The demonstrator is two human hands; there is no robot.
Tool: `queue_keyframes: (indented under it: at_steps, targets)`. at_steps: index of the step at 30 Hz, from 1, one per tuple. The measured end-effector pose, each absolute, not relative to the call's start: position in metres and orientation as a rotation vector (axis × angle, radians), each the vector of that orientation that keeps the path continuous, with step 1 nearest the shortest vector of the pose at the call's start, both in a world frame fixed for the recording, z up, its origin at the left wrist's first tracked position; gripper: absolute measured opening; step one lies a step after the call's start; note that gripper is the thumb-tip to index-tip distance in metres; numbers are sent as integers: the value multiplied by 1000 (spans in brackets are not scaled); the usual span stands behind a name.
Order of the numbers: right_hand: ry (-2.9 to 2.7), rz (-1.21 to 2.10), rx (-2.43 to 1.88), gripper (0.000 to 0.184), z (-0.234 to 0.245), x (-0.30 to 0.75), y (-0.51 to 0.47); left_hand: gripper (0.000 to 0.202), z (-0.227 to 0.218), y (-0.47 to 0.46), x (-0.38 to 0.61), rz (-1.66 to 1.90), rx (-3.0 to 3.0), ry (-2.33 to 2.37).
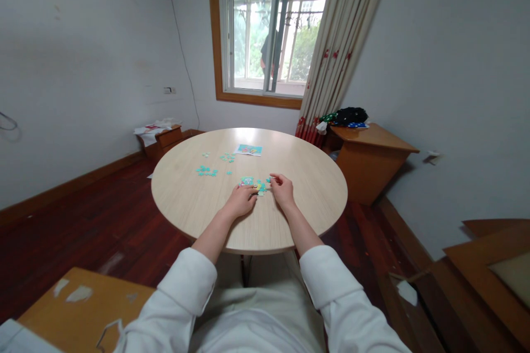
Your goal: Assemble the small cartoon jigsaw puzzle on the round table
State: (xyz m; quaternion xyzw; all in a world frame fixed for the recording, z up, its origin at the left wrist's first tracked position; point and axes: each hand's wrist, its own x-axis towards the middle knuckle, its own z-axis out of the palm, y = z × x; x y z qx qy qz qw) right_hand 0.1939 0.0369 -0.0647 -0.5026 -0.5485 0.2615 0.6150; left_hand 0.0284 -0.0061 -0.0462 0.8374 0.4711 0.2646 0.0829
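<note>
A partly joined jigsaw puzzle [247,181], colourful with teal, pink and yellow parts, lies on the round wooden table [317,190] in front of me. My left hand [241,201] rests at its near edge, fingers stretched out over the joined pieces and partly covering them. At the right side of the puzzle, my right hand [283,190] pinches a small teal puzzle piece [269,180] between thumb and forefinger. Several teal loose puzzle pieces [206,171] are spread to the left of the puzzle, with a paler group of pieces [227,158] beyond them.
A creased picture sheet [249,150] lies toward the table's far side. Behind the table are a window [256,38] and a patterned curtain [337,49]. A wooden desk [372,149] with dark cloth stands right, and a small cabinet [163,138] left. Someone stands beyond the window.
</note>
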Motion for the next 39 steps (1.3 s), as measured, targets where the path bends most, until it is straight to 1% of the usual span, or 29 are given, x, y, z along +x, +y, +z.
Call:
queue_keyframes:
  at_steps: [5, 19, 28, 34, 39]
  targets:
    - [-1324, 558, -1186, 27, -64, 195, 36, 29, -48, -3, 27, 783, 2509, 1449]
    - [-1261, 672, -1159, 23, -61, 191, 33, 29, -48, 0, 24, 829, 2479, 1504]
    - [-1362, 573, -1186, 22, -62, 193, 33, 30, -51, 2, 23, 849, 2456, 1500]
    - [-1408, 511, -1230, 28, -62, 192, 32, 30, -52, 3, 22, 842, 2462, 1518]
    - [-1425, 525, -1215, 31, -62, 192, 32, 31, -51, 2, 23, 845, 2451, 1525]
